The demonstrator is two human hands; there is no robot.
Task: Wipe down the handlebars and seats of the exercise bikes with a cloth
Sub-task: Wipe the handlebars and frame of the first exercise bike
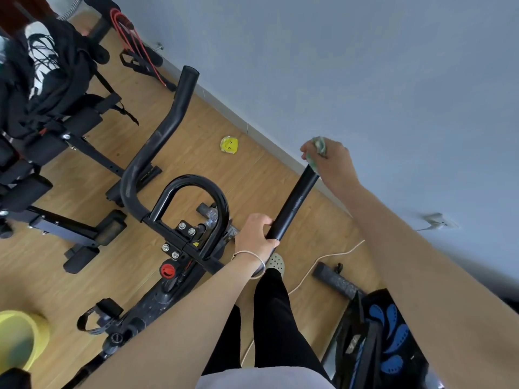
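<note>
Here, two hands, left hand point(257, 237), right hand point(331, 161), one cloth point(317, 148)

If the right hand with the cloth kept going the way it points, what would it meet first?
The right hand, gripping the cloth at the tip of the right handlebar, points toward the blue wall. Nothing else shows between them, though depth is unclear.

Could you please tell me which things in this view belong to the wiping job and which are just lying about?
Part of the job:
- greenish cloth in the right hand
- black right handlebar tube, steadied by the left hand
- black left handlebar tube

Lying about:
- yellow smiley-face object on the wooden floor
- white cable
- yellow bucket
</note>
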